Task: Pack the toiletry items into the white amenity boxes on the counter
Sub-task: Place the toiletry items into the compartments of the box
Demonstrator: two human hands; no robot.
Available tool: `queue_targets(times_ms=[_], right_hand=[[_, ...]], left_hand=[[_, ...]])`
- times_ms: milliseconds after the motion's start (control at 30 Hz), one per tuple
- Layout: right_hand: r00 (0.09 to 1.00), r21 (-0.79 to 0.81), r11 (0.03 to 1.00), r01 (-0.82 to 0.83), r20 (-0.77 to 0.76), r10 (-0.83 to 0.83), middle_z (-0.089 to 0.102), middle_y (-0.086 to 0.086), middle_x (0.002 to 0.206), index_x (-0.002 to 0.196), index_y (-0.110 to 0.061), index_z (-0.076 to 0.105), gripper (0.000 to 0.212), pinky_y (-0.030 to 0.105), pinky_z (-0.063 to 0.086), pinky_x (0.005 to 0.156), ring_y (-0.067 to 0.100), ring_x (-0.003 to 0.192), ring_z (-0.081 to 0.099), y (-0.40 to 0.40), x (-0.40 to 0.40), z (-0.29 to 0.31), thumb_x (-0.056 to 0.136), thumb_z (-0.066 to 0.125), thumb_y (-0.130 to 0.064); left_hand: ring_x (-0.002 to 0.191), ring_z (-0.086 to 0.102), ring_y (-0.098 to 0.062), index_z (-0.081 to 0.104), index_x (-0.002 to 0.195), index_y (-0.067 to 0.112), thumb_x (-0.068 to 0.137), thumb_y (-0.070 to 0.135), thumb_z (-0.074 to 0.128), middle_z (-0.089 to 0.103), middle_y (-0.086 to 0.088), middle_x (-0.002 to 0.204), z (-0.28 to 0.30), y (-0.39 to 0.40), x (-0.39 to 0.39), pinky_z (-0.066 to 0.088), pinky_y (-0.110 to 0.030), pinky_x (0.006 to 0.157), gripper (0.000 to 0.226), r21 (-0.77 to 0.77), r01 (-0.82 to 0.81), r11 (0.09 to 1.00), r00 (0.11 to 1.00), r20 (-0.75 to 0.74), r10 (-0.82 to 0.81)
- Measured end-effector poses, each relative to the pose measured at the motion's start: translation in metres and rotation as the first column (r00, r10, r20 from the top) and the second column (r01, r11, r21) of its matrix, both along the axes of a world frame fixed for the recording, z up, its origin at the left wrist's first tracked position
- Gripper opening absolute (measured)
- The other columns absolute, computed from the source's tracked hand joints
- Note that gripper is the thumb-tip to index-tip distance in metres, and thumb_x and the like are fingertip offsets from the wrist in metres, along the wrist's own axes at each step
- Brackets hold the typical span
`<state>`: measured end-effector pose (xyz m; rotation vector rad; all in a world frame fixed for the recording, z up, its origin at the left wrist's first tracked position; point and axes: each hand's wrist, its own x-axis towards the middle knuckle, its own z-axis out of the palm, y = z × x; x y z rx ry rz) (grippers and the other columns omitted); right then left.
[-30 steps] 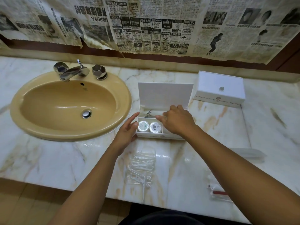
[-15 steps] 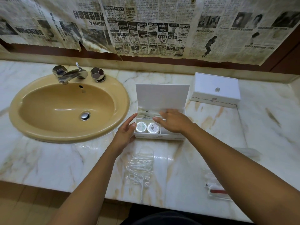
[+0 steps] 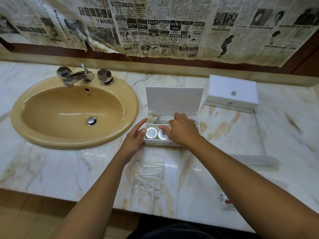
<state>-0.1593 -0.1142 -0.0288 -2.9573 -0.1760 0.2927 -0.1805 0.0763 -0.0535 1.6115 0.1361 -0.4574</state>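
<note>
The open box (image 3: 172, 107) was set on the counter (image 3: 51, 169), right of the sink (image 3: 74, 111); two round items (image 3: 151, 133) lay in its front compartment. A closed box (image 3: 232, 94) stood behind-right.

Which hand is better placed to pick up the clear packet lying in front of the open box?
Left, probably. The left hand only rests open against the box side, just above the clear packet. The right hand is busy inside the box.

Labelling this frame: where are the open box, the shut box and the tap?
open box (image 3: 174, 100), head view, inside of raised lid
shut box (image 3: 222, 87), head view, bare lid top
tap (image 3: 76, 77), head view, spout
</note>
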Motion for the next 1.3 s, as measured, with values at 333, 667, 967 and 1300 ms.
queue_targets(times_ms=[333, 667, 967, 1300], right_hand=[[1.0, 0.009, 1.0, -0.007, 0.029, 0.006, 0.051, 0.008, 0.123, 0.12, -0.011, 0.062, 0.063, 0.042, 0.038, 0.093, 0.026, 0.117, 0.042, 0.005, 0.009, 0.005, 0.096, 0.031, -0.06], [0.971, 0.046, 0.971, -0.235, -0.034, 0.236, 0.044, 0.001, 0.144, 0.14, -0.021, 0.042, 0.068, 0.048, 0.031, 0.102, 0.024, 0.131, 0.034, 0.031, 0.014, -0.01, 0.093, 0.02, -0.066], [0.989, 0.143, 0.982, -0.122, -0.062, 0.132, 0.043, 0.003, 0.146, 0.14, -0.022, 0.044, 0.059, 0.047, 0.027, 0.108, 0.024, 0.134, 0.034, 0.035, 0.015, -0.006, 0.096, 0.032, -0.058], [0.786, 0.257, 0.894, -0.367, 0.599, 0.15, 0.062, 0.006, 0.088, 0.085, -0.012, 0.068, 0.019, 0.036, 0.044, 0.07, 0.026, 0.081, 0.058, 0.048, -0.087, -0.019, 0.084, 0.058, -0.028]], left_hand=[[0.091, 0.044, -0.005, 0.054, 0.121, 0.06, 0.103, 0.028, 0.047, 0.046, 0.014, 0.093, -0.001, 0.002, 0.001, 0.047, -0.017, 0.079, 0.037, -0.006, 0.01, 1.0, 1.0, 0.008, -0.01], [0.092, 0.045, -0.015, 0.051, 0.133, 0.049, 0.102, 0.033, 0.049, 0.053, -0.001, 0.098, -0.005, 0.002, 0.001, 0.044, -0.027, 0.077, 0.035, -0.009, -0.005, 1.0, 1.0, 0.024, 0.005], [0.094, 0.039, -0.02, 0.053, 0.129, 0.051, 0.103, 0.029, 0.048, 0.047, -0.003, 0.103, -0.004, 0.002, 0.001, 0.04, -0.03, 0.076, 0.035, -0.025, -0.01, 1.0, 1.0, 0.02, 0.01], [0.082, 0.05, -0.005, 0.052, 0.132, 0.047, 0.104, 0.023, 0.045, 0.05, 0.011, 0.088, 0.0, 0.002, -0.001, 0.052, -0.015, 0.075, 0.037, -0.01, -0.012, 1.0, 0.999, 0.036, 0.012]])
